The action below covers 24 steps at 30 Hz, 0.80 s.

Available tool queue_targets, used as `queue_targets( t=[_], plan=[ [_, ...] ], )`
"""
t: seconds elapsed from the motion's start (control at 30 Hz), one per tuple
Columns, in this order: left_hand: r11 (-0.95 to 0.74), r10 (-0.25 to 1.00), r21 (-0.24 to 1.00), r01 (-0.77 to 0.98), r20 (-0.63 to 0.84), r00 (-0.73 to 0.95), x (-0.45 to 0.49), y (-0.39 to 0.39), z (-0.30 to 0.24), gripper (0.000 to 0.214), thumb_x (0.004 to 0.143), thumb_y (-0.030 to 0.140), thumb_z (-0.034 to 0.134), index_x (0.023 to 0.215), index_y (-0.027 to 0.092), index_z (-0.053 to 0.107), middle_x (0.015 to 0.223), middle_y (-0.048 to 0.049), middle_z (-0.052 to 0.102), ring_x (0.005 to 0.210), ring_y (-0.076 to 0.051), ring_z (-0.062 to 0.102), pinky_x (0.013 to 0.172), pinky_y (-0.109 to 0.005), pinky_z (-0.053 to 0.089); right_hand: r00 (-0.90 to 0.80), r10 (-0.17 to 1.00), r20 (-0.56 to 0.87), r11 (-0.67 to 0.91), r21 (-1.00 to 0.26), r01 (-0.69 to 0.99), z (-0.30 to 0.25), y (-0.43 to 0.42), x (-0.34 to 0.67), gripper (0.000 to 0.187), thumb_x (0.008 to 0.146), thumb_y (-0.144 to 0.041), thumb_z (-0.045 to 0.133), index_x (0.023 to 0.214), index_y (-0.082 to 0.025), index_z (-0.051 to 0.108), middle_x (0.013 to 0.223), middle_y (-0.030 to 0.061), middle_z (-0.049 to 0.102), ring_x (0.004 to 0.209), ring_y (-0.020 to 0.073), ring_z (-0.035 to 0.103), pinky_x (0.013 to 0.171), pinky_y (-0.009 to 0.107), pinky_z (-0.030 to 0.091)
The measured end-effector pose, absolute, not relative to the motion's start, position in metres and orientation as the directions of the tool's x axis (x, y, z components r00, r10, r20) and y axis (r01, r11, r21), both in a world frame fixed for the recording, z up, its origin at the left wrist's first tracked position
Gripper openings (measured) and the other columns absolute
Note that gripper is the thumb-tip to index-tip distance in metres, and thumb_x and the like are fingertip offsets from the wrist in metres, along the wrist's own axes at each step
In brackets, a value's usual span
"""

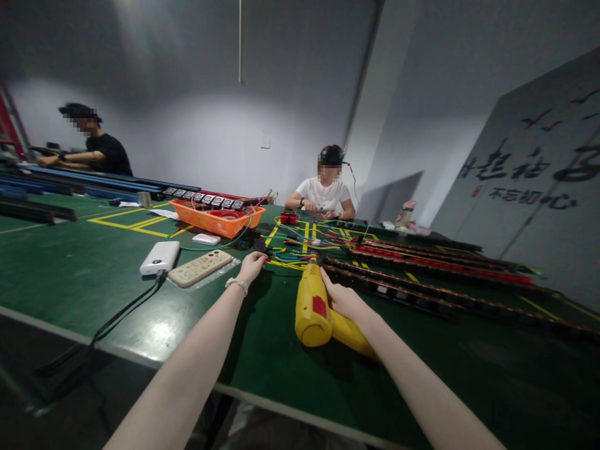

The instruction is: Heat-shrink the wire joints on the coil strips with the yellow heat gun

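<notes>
Orange plastic tray [206,220] at 11 o'clock from the hands. It holds a row of black rocker switches [210,200] along its far side and a red part [225,214] lower in. A green cable [237,237] loops over its near right corner. No other container seen on the green table [70,275].

Yellow power tool [312,309] lies on the table at centre, nose pointing to 12 o'clock, blunt rear end toward the near edge. Red square label [319,306] on top. The grip runs off to 4 o'clock under the forearm. The right hand [344,300] is wrapped on the tool from the 3 o'clock side, with fingers closed against the body.

The left hand [252,265] is at 10 o'clock from the tool, with a pale band [237,285] on the wrist. Its fingers are curled at the near fringe of a tangle of coloured wires [300,240]. Cannot tell whether they pinch a wire or only touch.

Edges and room:
- The table's near edge runs diagonally below both forearms.
- Bare green surface lies at 6 to 7 o'clock of the tool.
- A beige remote [200,267] and a white power bank [160,257] sit at 9 o'clock of the left hand, the power bank's black lead dropping over the edge.
- Long dark strips [422,284] with red and copper parts fill the 2 to 3 o'clock side, their near ends just beside the tool's nose.

A person in a white shirt [323,195] sits at 12 o'clock at the far side. Another person in black [110,155] is at 10 o'clock.
</notes>
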<state>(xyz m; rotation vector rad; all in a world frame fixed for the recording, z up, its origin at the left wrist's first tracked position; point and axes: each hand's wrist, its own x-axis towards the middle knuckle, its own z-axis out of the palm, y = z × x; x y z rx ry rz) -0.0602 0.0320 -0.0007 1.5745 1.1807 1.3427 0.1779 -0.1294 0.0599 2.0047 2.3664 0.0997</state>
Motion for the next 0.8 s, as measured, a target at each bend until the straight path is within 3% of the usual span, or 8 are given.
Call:
queue_targets(
  t=[0.17,0.8],
  plan=[
    [-0.304,0.952,0.929,0.213,0.305,0.029,-0.061,0.034,-0.002,0.025,0.069,0.031,0.049,0.079,0.012,0.061,0.068,-0.0033,0.062,0.053,-0.009,0.051,0.052,-0.021,0.039,-0.199,0.98,0.014,0.199,0.041,0.979,0.063,-0.13,0.177,0.081,0.078,-0.023,0.04,0.138,-0.012,-0.012,0.107,0.0153,0.058,0.086,0.0249,0.058,0.069,0.031,0.038],
    [-0.314,0.947,0.918,0.244,0.322,0.007,-0.06,0.034,-0.003,0.023,0.07,0.028,0.046,0.078,0.012,0.061,0.071,-0.0043,0.062,0.054,-0.01,0.052,0.055,-0.022,0.041,-0.304,0.953,0.003,0.303,0.069,0.95,0.064,-0.115,0.118,0.087,0.073,-0.016,0.046,0.138,-0.012,-0.012,0.108,0.0134,0.059,0.09,0.0245,0.058,0.069,0.03,0.04]
  ],
)
